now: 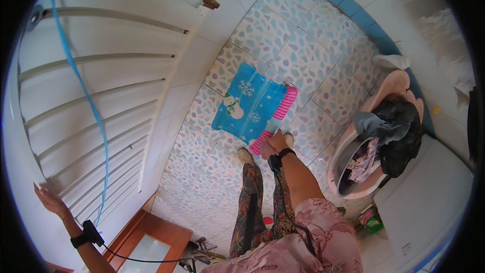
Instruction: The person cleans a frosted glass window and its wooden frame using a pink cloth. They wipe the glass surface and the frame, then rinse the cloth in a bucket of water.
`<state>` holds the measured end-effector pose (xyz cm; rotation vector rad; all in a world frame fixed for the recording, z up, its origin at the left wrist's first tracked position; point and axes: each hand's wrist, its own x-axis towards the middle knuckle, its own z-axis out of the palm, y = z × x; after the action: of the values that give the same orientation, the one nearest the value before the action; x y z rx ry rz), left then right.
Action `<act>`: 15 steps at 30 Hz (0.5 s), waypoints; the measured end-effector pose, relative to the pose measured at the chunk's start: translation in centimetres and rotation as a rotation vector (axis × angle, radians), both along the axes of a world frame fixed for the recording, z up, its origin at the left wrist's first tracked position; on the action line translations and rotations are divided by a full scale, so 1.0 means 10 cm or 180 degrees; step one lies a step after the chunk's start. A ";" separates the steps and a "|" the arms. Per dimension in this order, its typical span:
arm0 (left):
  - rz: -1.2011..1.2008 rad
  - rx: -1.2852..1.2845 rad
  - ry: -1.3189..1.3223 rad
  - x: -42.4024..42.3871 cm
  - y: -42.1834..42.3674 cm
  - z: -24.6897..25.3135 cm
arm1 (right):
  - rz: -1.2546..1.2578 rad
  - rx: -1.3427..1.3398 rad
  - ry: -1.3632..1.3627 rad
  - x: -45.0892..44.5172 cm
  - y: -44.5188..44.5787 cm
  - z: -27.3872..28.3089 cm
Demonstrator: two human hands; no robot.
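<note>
My right hand (273, 144) grips the striped edge of a blue cloth item (254, 100) in front of my legs. The cloth has a snowman and snowflake print, with pink-and-white striped trim along one side. Its exact kind is unclear. Far to the left, my left hand (51, 201) is raised, flat and with nothing in it, by the end of a white slatted radiator (94, 94). I cannot tell whether it touches the radiator. A thin blue cord (89, 98) hangs down in front of the slats.
To the right, a pink plastic tub (333, 174) holds a metal basin (354, 148) with clothes and a black plastic bag (401, 136). Beside it stand a white appliance (424, 197) and a white bottle (392, 61). A wooden door (159, 231) is at lower left. The floor (314, 45) is patterned tile.
</note>
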<state>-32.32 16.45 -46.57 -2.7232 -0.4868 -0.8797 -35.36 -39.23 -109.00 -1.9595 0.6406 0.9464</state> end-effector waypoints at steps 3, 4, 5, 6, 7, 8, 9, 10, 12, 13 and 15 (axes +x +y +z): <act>0.0214 -0.0153 0.0036 -0.26 0.01 0.01 | 0.0511 0.0136 0.0770 0.14 -0.41 0.32; 0.0035 -0.0135 -0.0002 -0.18 -0.14 -0.04 | 0.0614 0.0293 0.1157 0.20 -0.51 0.45; -0.0148 -0.0112 -0.0043 -0.11 -0.26 -0.07 | 0.0622 0.0183 0.1032 0.22 -0.59 0.55; -0.0253 -0.0004 0.0051 0.00 -0.27 -0.13 | 0.0563 0.0032 0.0906 0.17 -0.74 0.65; -0.0307 0.0149 0.0152 0.03 -0.30 -0.12 | 0.0560 -0.0082 0.0784 0.17 -0.84 0.73; -0.0365 0.0297 0.0237 0.06 -0.32 -0.11 | 0.0774 -0.0057 0.0671 0.21 -0.93 0.85; -0.0306 0.0380 0.0230 0.07 -0.34 -0.12 | 0.1001 -0.0041 0.0557 0.26 -1.03 0.97; -0.0265 0.0405 0.0225 0.10 -0.46 -0.21 | 0.1815 -0.0233 0.0068 0.25 -1.36 0.94; -0.0250 0.0528 0.0245 0.16 -0.56 -0.16 | 0.2733 -0.0585 -0.0879 0.30 -1.57 1.14; -0.0282 0.0545 0.0263 0.18 -0.61 -0.16 | 0.3184 -0.0779 -0.1341 0.29 -1.64 1.26; -0.0323 0.0613 0.0253 0.21 -0.66 -0.16 | 0.3290 -0.0881 -0.1717 0.37 -1.74 1.56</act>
<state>-30.17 9.86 -48.15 -2.6122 -0.2367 -0.7942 -31.68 -56.59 -93.42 -2.6813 -0.6617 0.8315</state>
